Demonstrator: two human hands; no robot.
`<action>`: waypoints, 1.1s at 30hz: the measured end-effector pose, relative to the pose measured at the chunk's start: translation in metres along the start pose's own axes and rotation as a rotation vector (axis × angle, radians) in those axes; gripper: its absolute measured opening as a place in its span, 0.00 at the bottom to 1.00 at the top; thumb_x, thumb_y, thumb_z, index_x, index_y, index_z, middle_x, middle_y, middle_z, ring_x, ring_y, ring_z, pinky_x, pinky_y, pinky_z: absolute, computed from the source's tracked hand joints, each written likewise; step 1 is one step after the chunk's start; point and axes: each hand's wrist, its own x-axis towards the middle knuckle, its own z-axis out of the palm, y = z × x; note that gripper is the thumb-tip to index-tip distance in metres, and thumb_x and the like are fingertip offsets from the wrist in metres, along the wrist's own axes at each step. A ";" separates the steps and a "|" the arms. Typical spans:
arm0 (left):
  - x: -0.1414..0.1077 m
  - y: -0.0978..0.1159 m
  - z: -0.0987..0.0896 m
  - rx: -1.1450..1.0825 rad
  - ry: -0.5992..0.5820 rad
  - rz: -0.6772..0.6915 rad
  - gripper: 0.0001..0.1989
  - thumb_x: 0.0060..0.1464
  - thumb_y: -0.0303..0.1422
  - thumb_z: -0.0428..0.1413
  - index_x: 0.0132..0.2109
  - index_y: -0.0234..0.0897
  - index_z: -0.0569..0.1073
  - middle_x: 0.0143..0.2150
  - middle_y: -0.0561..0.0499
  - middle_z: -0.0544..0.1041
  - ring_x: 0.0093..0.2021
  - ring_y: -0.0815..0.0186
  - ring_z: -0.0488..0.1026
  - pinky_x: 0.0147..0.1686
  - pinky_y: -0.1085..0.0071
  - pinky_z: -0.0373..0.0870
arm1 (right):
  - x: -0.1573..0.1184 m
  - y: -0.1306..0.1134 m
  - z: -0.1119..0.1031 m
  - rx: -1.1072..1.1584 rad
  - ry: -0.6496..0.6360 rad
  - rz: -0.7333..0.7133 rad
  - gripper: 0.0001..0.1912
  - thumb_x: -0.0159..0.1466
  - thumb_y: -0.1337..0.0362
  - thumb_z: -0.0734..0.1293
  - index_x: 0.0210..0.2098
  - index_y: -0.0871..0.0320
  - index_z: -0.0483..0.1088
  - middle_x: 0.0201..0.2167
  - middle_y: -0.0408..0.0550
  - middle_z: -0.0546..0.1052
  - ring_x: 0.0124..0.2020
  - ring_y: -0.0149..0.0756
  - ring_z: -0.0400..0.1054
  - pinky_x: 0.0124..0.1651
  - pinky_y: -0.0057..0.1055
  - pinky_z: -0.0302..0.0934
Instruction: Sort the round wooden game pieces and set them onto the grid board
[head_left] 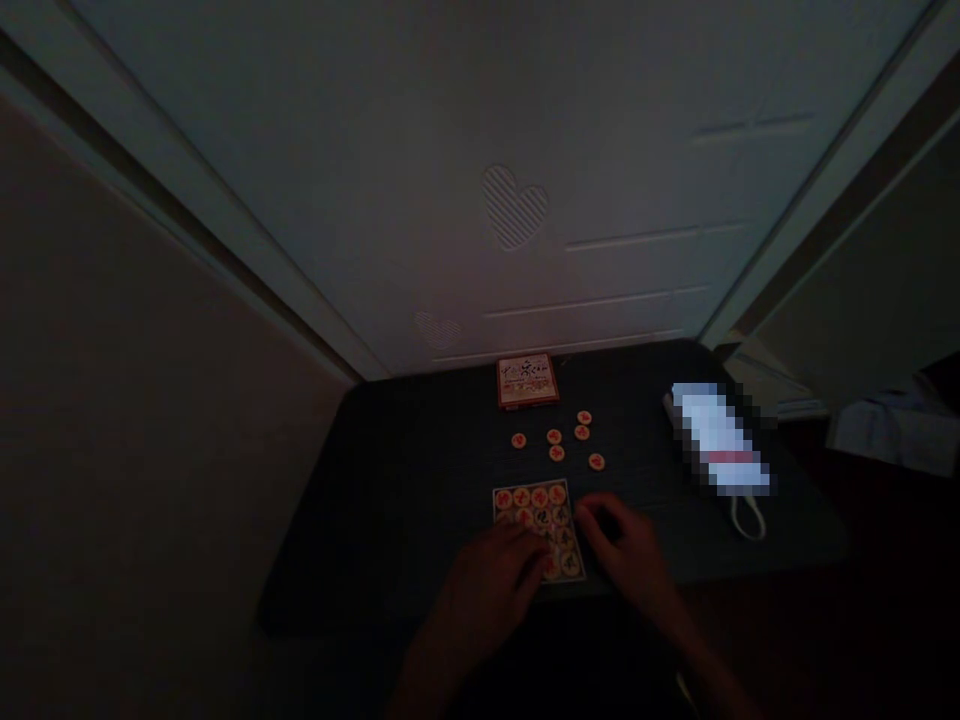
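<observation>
A shallow, light-edged tray [576, 550] of round Chinese chess pieces lies near the front of the dark table. Red-marked pieces [540, 496] fill its far row, and black-marked pieces [570, 564] sit closer to me on the right. My left hand [495, 572] covers the tray's near left part, its fingers bent together over the pieces; what lies under the fingertips is hidden. Beside the tray's right edge is my right hand [628, 545], with thumb and fingers curled to a pinch. Anything between those tips is too dark to make out.
Several loose red-marked pieces [555, 437] lie beyond the tray. Farther back stands a small printed box [527, 381] by the white panel with hearts. A bright, blurred-out phone-like device [716, 435] with a strap loop [748, 520] rests on the table's right side [675, 545].
</observation>
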 end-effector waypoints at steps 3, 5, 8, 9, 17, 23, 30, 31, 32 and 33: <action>0.000 0.001 0.000 0.005 0.005 0.004 0.11 0.66 0.29 0.51 0.49 0.43 0.76 0.49 0.50 0.80 0.50 0.60 0.75 0.53 0.61 0.72 | 0.000 0.000 0.000 0.000 -0.012 0.002 0.14 0.68 0.53 0.64 0.40 0.54 0.77 0.35 0.48 0.83 0.37 0.41 0.77 0.39 0.32 0.70; 0.000 0.002 -0.002 0.008 0.013 0.003 0.11 0.66 0.30 0.51 0.49 0.44 0.76 0.49 0.51 0.80 0.51 0.60 0.75 0.52 0.62 0.72 | 0.000 0.000 0.000 -0.001 -0.018 0.002 0.13 0.69 0.54 0.64 0.40 0.54 0.77 0.35 0.47 0.83 0.37 0.41 0.77 0.40 0.32 0.69; 0.003 0.000 -0.007 0.019 0.036 0.017 0.10 0.66 0.31 0.51 0.49 0.44 0.76 0.48 0.51 0.80 0.50 0.60 0.76 0.53 0.62 0.72 | 0.000 0.000 0.000 0.000 -0.022 0.002 0.13 0.69 0.54 0.63 0.40 0.54 0.76 0.35 0.47 0.82 0.37 0.40 0.77 0.40 0.32 0.69; 0.004 -0.001 -0.010 0.025 0.045 0.025 0.10 0.66 0.31 0.51 0.49 0.44 0.76 0.48 0.51 0.80 0.50 0.60 0.76 0.53 0.62 0.71 | 0.000 0.001 0.000 0.001 -0.021 0.003 0.13 0.69 0.54 0.63 0.40 0.54 0.76 0.35 0.46 0.82 0.37 0.40 0.77 0.40 0.32 0.69; 0.039 -0.038 -0.037 0.060 0.180 -0.010 0.10 0.66 0.34 0.52 0.50 0.44 0.75 0.49 0.51 0.79 0.49 0.62 0.75 0.51 0.63 0.71 | 0.000 0.001 -0.001 -0.006 -0.033 0.009 0.13 0.69 0.54 0.63 0.40 0.54 0.76 0.36 0.47 0.82 0.37 0.40 0.77 0.41 0.33 0.69; 0.088 -0.073 -0.038 0.079 0.274 -0.019 0.12 0.64 0.35 0.53 0.53 0.42 0.74 0.47 0.51 0.77 0.43 0.64 0.75 0.48 0.64 0.71 | 0.000 -0.001 -0.001 0.006 -0.028 0.017 0.13 0.69 0.55 0.63 0.41 0.55 0.76 0.35 0.47 0.82 0.36 0.40 0.76 0.41 0.32 0.68; 0.113 -0.103 -0.024 0.046 0.283 0.009 0.13 0.62 0.39 0.56 0.51 0.44 0.75 0.49 0.49 0.75 0.41 0.63 0.75 0.43 0.65 0.74 | 0.001 0.000 0.000 0.018 -0.024 0.039 0.12 0.69 0.56 0.64 0.39 0.55 0.76 0.34 0.46 0.82 0.35 0.38 0.76 0.39 0.30 0.67; 0.113 -0.106 -0.023 0.036 0.279 0.018 0.13 0.61 0.39 0.57 0.51 0.44 0.75 0.50 0.49 0.75 0.41 0.63 0.75 0.43 0.65 0.74 | 0.001 0.000 0.000 0.018 -0.025 0.043 0.12 0.69 0.56 0.64 0.39 0.54 0.76 0.34 0.46 0.81 0.35 0.38 0.76 0.39 0.30 0.67; 0.113 -0.108 -0.022 0.028 0.278 0.026 0.13 0.60 0.39 0.58 0.51 0.44 0.75 0.50 0.50 0.74 0.40 0.64 0.75 0.43 0.65 0.74 | 0.001 -0.001 0.000 0.018 -0.027 0.047 0.12 0.69 0.56 0.64 0.39 0.54 0.76 0.34 0.45 0.81 0.35 0.38 0.76 0.39 0.30 0.66; 0.113 -0.110 -0.021 0.020 0.280 0.032 0.13 0.60 0.39 0.59 0.51 0.44 0.76 0.50 0.50 0.74 0.40 0.64 0.75 0.43 0.65 0.74 | 0.001 -0.001 0.000 0.018 -0.030 0.051 0.12 0.69 0.56 0.64 0.39 0.54 0.76 0.34 0.46 0.81 0.35 0.38 0.76 0.39 0.30 0.66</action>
